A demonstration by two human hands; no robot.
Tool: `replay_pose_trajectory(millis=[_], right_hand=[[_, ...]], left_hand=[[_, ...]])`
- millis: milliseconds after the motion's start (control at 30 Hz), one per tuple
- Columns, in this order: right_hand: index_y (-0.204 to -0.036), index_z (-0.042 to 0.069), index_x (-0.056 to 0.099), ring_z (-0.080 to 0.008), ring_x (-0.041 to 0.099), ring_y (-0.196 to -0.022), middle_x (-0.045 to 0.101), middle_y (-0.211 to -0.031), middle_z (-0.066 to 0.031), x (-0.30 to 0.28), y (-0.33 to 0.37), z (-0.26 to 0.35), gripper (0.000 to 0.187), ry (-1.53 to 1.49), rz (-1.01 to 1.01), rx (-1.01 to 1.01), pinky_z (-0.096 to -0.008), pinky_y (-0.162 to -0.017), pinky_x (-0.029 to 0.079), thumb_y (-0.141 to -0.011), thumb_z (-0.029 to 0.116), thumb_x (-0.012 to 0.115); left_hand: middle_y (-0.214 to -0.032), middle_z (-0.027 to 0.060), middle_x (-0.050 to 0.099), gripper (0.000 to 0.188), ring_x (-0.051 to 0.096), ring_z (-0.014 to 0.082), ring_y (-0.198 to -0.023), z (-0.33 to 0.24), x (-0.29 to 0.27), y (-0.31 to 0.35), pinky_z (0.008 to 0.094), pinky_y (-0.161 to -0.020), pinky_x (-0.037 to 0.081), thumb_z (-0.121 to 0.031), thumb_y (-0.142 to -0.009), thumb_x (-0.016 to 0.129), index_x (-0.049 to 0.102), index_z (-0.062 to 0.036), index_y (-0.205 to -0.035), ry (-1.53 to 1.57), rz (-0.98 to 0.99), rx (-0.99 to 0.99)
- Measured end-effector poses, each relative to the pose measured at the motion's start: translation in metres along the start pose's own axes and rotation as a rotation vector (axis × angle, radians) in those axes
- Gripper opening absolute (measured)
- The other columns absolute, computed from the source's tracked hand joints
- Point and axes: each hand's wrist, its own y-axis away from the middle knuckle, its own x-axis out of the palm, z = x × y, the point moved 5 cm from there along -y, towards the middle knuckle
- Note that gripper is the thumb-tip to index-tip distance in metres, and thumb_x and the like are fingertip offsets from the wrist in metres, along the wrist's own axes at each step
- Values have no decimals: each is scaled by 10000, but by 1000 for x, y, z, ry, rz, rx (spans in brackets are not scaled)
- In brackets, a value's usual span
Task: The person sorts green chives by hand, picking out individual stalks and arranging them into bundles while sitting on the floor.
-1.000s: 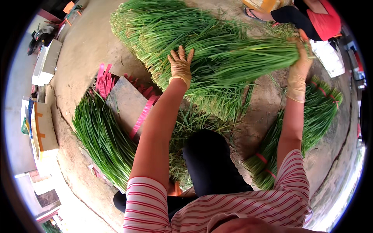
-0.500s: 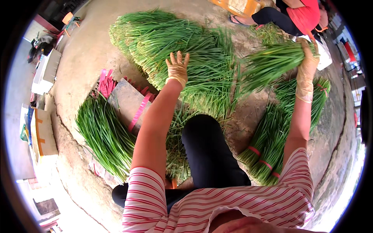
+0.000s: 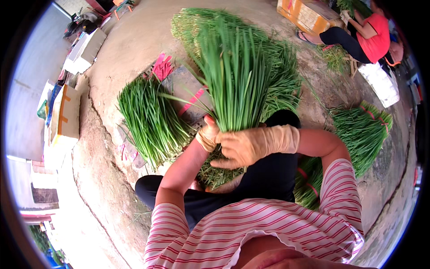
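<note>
An upright bunch of long green chives (image 3: 237, 85) stands over my lap, its leaves fanning away from me. My left hand (image 3: 208, 133), in a pale rubber glove, is closed round its lower stalks on the left side. Across the front of the stalk bases lies my gloved right hand (image 3: 246, 147), back up, its fingers pointing left and spread, slightly blurred. It hides most of the stalk ends. Behind the bunch spreads a large heap of loose chives (image 3: 192, 24). More chives (image 3: 150, 121) lie on a low stand (image 3: 182, 85) to the left.
Pink ties (image 3: 162, 66) lie by the stand. Tied chive bundles (image 3: 358, 134) are on the floor at right. A person in a red top (image 3: 376, 38) sits at far right beside a taped foam box (image 3: 309, 18). Another foam box (image 3: 67, 112) stands at left.
My right hand has brought the bunch from the far right to in front of me. My left hand has left the heap and now grips the stalks. The view has shifted.
</note>
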Motion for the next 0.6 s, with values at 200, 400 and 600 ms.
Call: replay_pose_trajectory(millis=[200,400,600], right_hand=[[-1105,35,522,-218,546,-753,555,-773,-51,63,-27,55,399,-193,83,-112,-418,-774,428,-789,276,494],[-1204,70,484,-252,517,-1033,571,-1047,-95,6,-9,17,648,-596,-28,458,-394,-961,357,-728,484,628],[-1239,-45,396,-168,515,-981,581,-1018,-94,61,94,-12,787,-1558,-311,1525,-272,-888,384,-680,379,755]], left_hand=[[-1228,202,441,768,509,298,-1018,35,-25,69,422,-889,442,-362,-703,674,333,-28,-1303,171,-334,80],[-953,117,598,464,592,218,-839,49,-53,102,340,-779,496,-245,-745,619,521,-11,-1134,320,-576,42],[-948,119,611,439,600,216,-817,30,-54,86,319,-744,498,-192,-748,628,533,24,-1118,3,-574,123]])
